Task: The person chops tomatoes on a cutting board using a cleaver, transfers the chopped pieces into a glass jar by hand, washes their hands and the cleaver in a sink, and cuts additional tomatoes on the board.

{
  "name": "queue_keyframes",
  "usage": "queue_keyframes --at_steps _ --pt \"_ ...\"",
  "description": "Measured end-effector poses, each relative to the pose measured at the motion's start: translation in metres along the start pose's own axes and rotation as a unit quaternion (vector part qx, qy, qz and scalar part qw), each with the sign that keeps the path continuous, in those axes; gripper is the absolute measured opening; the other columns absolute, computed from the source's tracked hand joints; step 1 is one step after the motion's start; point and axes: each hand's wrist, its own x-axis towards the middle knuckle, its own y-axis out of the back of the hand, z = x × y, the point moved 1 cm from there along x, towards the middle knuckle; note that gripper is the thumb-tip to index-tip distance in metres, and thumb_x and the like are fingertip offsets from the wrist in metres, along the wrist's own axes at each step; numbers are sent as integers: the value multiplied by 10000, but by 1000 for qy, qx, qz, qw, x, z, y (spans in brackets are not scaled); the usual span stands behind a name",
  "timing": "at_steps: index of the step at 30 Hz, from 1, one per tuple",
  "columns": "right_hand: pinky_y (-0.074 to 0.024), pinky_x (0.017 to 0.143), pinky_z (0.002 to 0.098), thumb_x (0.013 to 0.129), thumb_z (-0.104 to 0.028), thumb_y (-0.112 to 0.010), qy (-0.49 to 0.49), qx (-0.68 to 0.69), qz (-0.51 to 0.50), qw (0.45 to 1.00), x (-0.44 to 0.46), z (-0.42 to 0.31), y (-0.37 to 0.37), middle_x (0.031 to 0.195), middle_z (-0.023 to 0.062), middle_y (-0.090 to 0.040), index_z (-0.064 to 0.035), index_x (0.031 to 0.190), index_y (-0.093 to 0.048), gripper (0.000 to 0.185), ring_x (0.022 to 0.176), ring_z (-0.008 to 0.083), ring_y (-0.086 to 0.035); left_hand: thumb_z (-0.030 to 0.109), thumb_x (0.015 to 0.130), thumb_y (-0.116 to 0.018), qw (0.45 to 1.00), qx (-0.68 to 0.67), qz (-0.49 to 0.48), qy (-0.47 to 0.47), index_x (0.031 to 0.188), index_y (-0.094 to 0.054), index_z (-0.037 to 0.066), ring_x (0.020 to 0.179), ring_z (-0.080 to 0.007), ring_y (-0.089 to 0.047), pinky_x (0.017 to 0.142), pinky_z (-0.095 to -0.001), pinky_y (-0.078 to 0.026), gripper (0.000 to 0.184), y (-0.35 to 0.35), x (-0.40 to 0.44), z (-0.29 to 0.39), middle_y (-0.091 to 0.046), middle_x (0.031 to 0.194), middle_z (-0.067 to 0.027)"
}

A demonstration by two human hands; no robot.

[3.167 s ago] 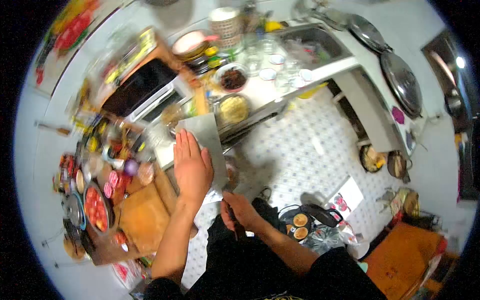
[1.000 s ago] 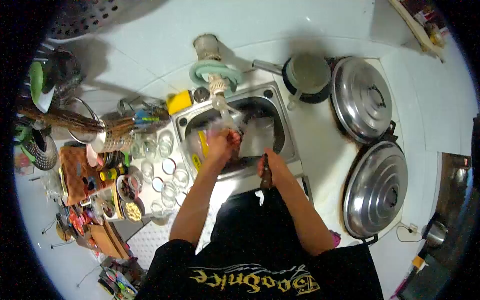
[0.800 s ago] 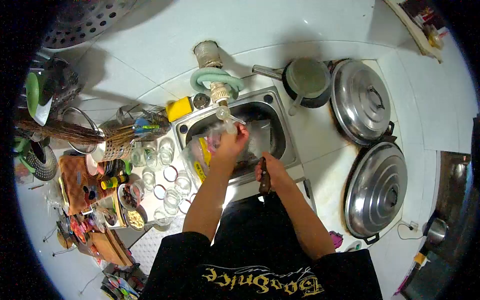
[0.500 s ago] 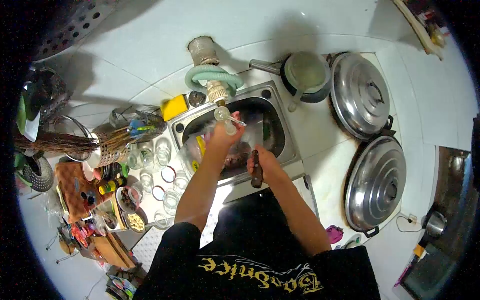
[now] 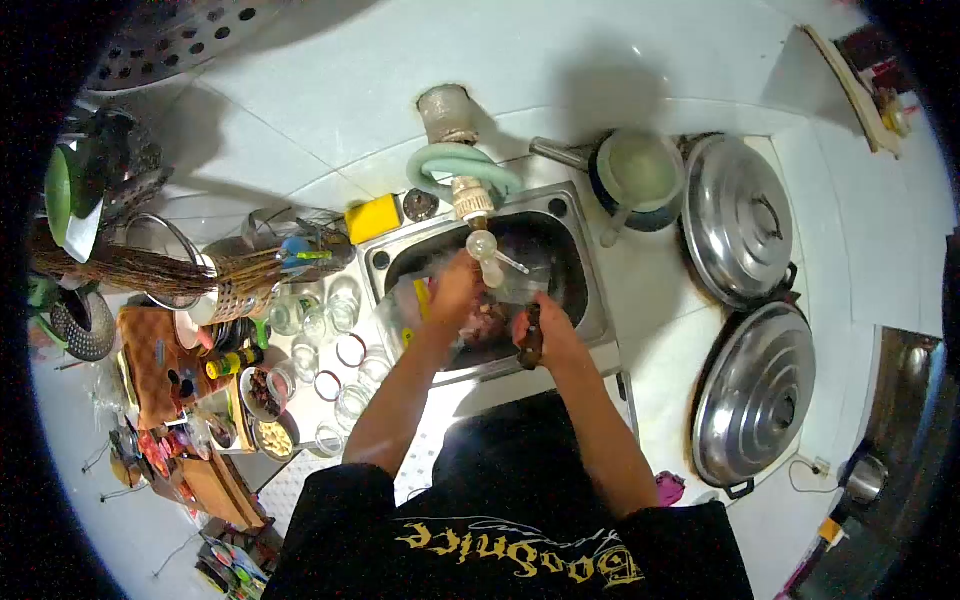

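My right hand is closed round the dark wooden handle of a knife, at the near right side of the steel sink. Its greyish blade points away from me over the basin and is hard to make out. Over the reddish raw meat in the sink is my left hand, its fingers bent down and mostly hidden. A clear plastic bag with yellow print lies by my left wrist. Just above this hand hangs the tap.
Glass jars and bowls crowd the counter on the left. A yellow sponge sits behind the sink. To the right stand a pan and two large lidded pots, the far one and the near one.
My left hand has dropped from beside the tap down over the meat. My right hand still grips the knife. The whole view has shifted slightly.
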Motion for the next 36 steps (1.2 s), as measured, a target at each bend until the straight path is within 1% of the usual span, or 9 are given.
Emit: queue_keyframes --at_steps 2,4,15,27,29,31,33,35,36 --pt "-379 413 271 959 -365 -434 -10 -10 14 1000 6 -1 4 594 31 -451 -78 816 -432 321 465 142 -419 240 938 -508 992 111 38 -54 1016 -589 35 768 -150 -599 685 -279 -484 234 6 -12 12 -625 881 -59" --pt "-382 414 277 960 -360 -434 -20 -23 23 999 4 2 -1 583 32 -447 -78 798 -435 325 462 144 -417 238 958 -481 956 -254 73 129 1054 -557 20 892 -194 -621 808 -313 -499 250 1 -34 51 -625 964 -100" --pt "-387 438 276 950 -397 -433 -1 -51 -2 999 10 26 -17 596 27 -461 -81 736 -435 381 465 152 -415 238 969 -448 976 -137 94 139 1073 -566 20 875 -207 -628 797 -323 -527 268 -2 -56 68 -602 970 -85" --pt "-396 458 260 914 -316 -481 -90 53 -66 992 21 -16 17 615 27 -434 -72 729 -429 310 522 133 -434 244 961 -408 939 -320 73 99 1048 -553 -6 858 -237 -630 772 -361 -524 302 -23 -13 47 -623 996 -123" --pt "-396 456 265 917 -334 -474 -108 38 -57 992 22 -14 27 611 33 -438 -64 729 -430 332 516 142 -431 267 969 -420 986 -50 149 56 1066 -573 17 818 -178 -596 669 -308 -509 308 -27 -58 91 -621 990 -95" --pt "-400 447 297 947 -388 -435 -126 -24 -11 992 26 -13 38 588 50 -438 -55 715 -427 406 495 167 -438 314 962 -436 978 -37 203 30 1067 -579 17 809 -155 -593 643 -284 -498 346 -57 -92 133 -629 975 -77" --pt "-404 438 332 974 -396 -390 -8 -139 -44 989 14 -2 48 570 71 -436 -44 724 -422 433 480 196 -447 377 925 -500 973 -33 227 -3 1070 -552 -20 834 -238 -630 658 -335 -504 427 -83 -107 149 -641 954 -154" --pt "-410 438 350 984 -389 -374 9 -176 -40 984 19 3 57 562 81 -439 -40 737 -418 430 473 211 -455 416 880 -562 842 423 325 -80 1039 -518 -55 841 -360 -641 684 -416 -501 500 -117 -104 168 -636 922 -252" --pt "-416 438 369 994 -383 -358 31 -213 -36 976 20 5 60 553 91 -441 -35 751 -415 427 466 226 -463 409 849 -597 837 425 341 -52 994 -489 -73 828 -445 -616 698 -489 -480 515 -125 -102 171 -614 877 -315"
